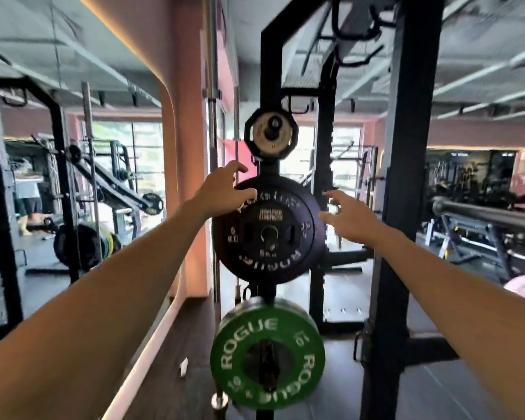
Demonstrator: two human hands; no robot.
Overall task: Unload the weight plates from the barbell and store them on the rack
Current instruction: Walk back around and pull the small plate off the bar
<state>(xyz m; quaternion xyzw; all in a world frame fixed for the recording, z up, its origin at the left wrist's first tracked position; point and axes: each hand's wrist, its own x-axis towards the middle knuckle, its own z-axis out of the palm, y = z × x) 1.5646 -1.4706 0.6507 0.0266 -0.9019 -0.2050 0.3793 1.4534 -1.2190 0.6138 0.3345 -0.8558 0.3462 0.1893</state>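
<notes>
Weight plates: three visible on the rack upright [322, 165]: small top plate [269, 133], black plate [269, 233] mid-peg, green plate [267, 353] lowest.
Left hand [225, 192]: fingers spread, touching black plate's upper-left rim.
Black plate handling: rigid, likely moderately heavy, smooth; grip opposite rims.
Right hand [347, 218]: fingers spread, just beside right rim, holding nothing.
Barbell [485, 215]: one, far right.

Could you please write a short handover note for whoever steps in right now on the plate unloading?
Left hand: open, fingers on the upper left edge of the round black 5 kg plate.
Right hand: open, beside that plate's right edge, apparently not touching.
That plate hangs on the black rack post's middle peg, under a small black twelve-sided plate, above a green Rogue plate.
Left: the barbell's visible part is bare; check its ends.
</notes>
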